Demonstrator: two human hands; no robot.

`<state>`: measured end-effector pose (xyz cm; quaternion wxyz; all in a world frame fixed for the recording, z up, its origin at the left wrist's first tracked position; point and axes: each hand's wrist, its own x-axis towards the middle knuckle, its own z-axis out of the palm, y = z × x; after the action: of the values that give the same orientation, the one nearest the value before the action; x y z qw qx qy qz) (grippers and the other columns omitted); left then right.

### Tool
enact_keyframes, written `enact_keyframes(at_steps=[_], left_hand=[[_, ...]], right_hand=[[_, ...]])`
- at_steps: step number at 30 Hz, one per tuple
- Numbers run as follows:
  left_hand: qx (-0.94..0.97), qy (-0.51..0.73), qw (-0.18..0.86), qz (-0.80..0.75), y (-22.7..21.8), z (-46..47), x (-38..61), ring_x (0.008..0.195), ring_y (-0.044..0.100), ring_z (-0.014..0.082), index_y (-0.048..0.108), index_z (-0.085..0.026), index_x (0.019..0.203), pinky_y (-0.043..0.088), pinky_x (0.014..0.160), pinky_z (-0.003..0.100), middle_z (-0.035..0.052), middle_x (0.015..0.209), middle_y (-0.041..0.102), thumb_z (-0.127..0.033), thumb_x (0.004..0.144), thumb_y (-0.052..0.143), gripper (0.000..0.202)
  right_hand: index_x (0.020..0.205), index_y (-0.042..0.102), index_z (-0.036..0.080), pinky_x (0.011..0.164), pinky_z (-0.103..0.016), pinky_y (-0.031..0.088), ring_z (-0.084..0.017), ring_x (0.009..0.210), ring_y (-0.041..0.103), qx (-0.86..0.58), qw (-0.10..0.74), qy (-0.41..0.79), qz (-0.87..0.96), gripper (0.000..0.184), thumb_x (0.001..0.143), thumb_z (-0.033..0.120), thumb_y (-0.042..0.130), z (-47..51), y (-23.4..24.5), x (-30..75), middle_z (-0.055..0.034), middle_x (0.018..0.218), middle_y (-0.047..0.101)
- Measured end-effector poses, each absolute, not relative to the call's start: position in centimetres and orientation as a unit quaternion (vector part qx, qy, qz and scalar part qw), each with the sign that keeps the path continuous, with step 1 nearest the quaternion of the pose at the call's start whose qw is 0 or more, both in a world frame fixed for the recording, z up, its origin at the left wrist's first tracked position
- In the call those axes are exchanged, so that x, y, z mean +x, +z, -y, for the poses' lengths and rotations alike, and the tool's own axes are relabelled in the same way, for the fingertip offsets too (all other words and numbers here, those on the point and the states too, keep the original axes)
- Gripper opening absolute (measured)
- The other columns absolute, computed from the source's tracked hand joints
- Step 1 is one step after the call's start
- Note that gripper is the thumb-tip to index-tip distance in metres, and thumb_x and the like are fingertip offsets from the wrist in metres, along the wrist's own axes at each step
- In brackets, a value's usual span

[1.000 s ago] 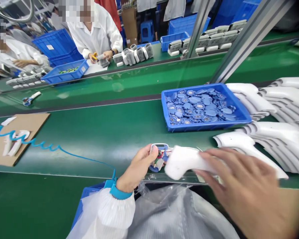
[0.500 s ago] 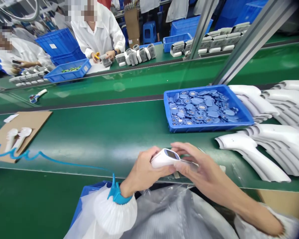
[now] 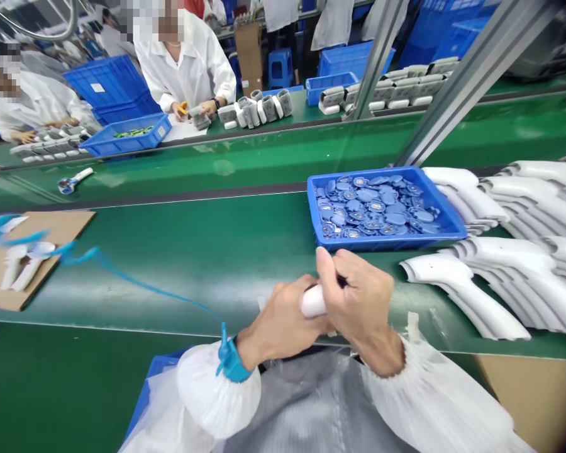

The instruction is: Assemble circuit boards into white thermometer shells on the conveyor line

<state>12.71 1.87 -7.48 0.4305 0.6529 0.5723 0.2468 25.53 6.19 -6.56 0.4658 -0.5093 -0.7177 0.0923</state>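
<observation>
My left hand [image 3: 280, 321] and my right hand [image 3: 358, 302] are both wrapped round one white thermometer body [image 3: 314, 301] at the near edge of the green belt [image 3: 193, 251]. Only a small white part of it shows between the fingers. A blue wrist strap [image 3: 231, 362] with a coiled blue cord [image 3: 136, 283] sits on my left wrist. Just beyond my hands stands a blue tray [image 3: 453, 220] filled with several small blue parts. White thermometer shells [image 3: 462, 283] lie in rows to the right of my right hand.
A cardboard sheet [image 3: 61, 229] with white parts lies at the left. Across the belt, people in white coats work beside blue bins [image 3: 122, 138] and rows of grey-white housings [image 3: 259, 107]. Metal frame posts [image 3: 457, 82] slant up at the right. A loose tool [image 3: 73, 181] lies on the far belt.
The right hand brought a white shell onto the open body held by the left hand. Both hands then closed round the joined piece and drew it nearer to me.
</observation>
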Motion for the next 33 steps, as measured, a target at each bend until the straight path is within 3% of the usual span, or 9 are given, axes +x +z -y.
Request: enact_keyframes(at_steps=[3,6,13,15,17,20,25,28,33], left_hand=[[0.654,0.202,0.408,-0.604,-7.9,-1.3,12.9,0.073,0.067,0.0248,0.061,-0.018,0.098,0.045,0.064,0.034,0.0072,0.088,0.073,-0.047,0.086,0.064,0.031],[0.690,0.167,0.338,-0.617,-8.6,-0.4,13.6,0.073,0.068,0.0281,0.061,-0.016,0.106,0.047,0.071,0.040,0.0114,0.091,0.073,-0.048,0.088,0.060,0.037],[0.649,0.208,0.343,-0.647,-6.8,-0.3,10.3,0.057,0.055,0.0151,0.056,-0.021,0.083,0.036,0.055,0.028,-0.0023,0.067,0.063,-0.049,0.091,0.064,0.030],[0.654,0.206,0.301,-0.662,-6.2,-0.4,8.5,0.059,0.055,0.0149,0.058,-0.021,0.084,0.038,0.058,0.028,-0.0031,0.069,0.063,-0.047,0.091,0.066,0.028],[0.665,0.222,0.254,-0.666,-6.1,-0.5,7.3,0.071,0.062,0.0169,0.061,-0.021,0.100,0.044,0.066,0.029,-0.0010,0.085,0.069,-0.038,0.091,0.068,0.020],[0.715,0.212,0.132,-0.653,-6.5,-1.2,7.1,0.094,0.066,0.0229,0.057,-0.021,0.119,0.048,0.081,0.035,0.0049,0.110,0.071,-0.028,0.088,0.073,0.035],[0.796,0.062,0.010,-0.603,-6.9,-2.5,9.0,0.094,0.062,0.0278,0.062,-0.019,0.108,0.045,0.079,0.040,0.0074,0.101,0.070,-0.024,0.086,0.077,0.027],[0.757,0.081,0.045,-0.647,-6.7,-2.6,8.8,0.090,0.062,0.0263,0.063,-0.018,0.103,0.044,0.076,0.039,0.0062,0.097,0.069,-0.024,0.087,0.074,0.020],[0.547,0.276,0.264,-0.745,-6.8,-2.3,6.7,0.075,0.059,0.0188,0.061,-0.019,0.101,0.042,0.068,0.031,0.0014,0.087,0.066,-0.037,0.084,0.074,0.028]], right_hand=[[0.055,0.045,0.019,0.055,-0.030,0.027,-0.009,0.051,0.039,-0.538,0.421,0.146,0.716,0.051,0.102,0.038,0.053,-6.0,-7.0,25.8,0.0037,0.053,0.044],[0.051,0.051,0.019,0.057,-0.031,0.027,-0.010,0.051,0.043,-0.531,0.407,0.170,0.723,0.057,0.104,0.039,0.047,-5.6,-7.6,25.6,0.0015,0.051,0.049],[0.062,0.066,0.020,0.057,-0.029,0.031,-0.012,0.055,0.052,-0.533,0.294,0.211,0.765,0.050,0.102,0.046,0.050,-9.3,-5.3,27.8,0.0013,0.059,0.063],[0.077,0.074,0.020,0.063,-0.029,0.037,-0.014,0.061,0.058,-0.546,0.266,0.164,0.778,0.036,0.100,0.039,0.055,-12.2,-4.7,28.8,-0.0003,0.070,0.070],[0.095,0.077,0.019,0.072,-0.029,0.043,-0.017,0.071,0.064,-0.540,0.227,0.123,0.801,0.018,0.095,0.027,0.061,-15.3,-4.8,29.2,-0.0031,0.083,0.075],[0.106,0.077,0.015,0.077,-0.032,0.046,-0.022,0.083,0.069,-0.516,0.179,0.107,0.831,0.024,0.085,0.012,0.065,-18.6,-5.9,28.3,-0.0092,0.093,0.077],[0.102,0.074,0.008,0.074,-0.039,0.045,-0.030,0.085,0.068,-0.533,0.159,0.062,0.829,0.028,0.077,0.002,0.065,-20.2,-7.5,26.3,-0.0224,0.099,0.072],[0.090,0.074,0.009,0.069,-0.039,0.044,-0.030,0.080,0.066,-0.550,0.150,0.043,0.820,0.016,0.076,0.003,0.068,-20.7,-7.9,26.4,-0.0247,0.096,0.069],[0.078,0.072,0.011,0.067,-0.038,0.043,-0.029,0.078,0.065,-0.566,0.153,0.045,0.809,0.007,0.076,0.011,0.078,-21.7,-7.6,27.7,-0.0199,0.084,0.067]])
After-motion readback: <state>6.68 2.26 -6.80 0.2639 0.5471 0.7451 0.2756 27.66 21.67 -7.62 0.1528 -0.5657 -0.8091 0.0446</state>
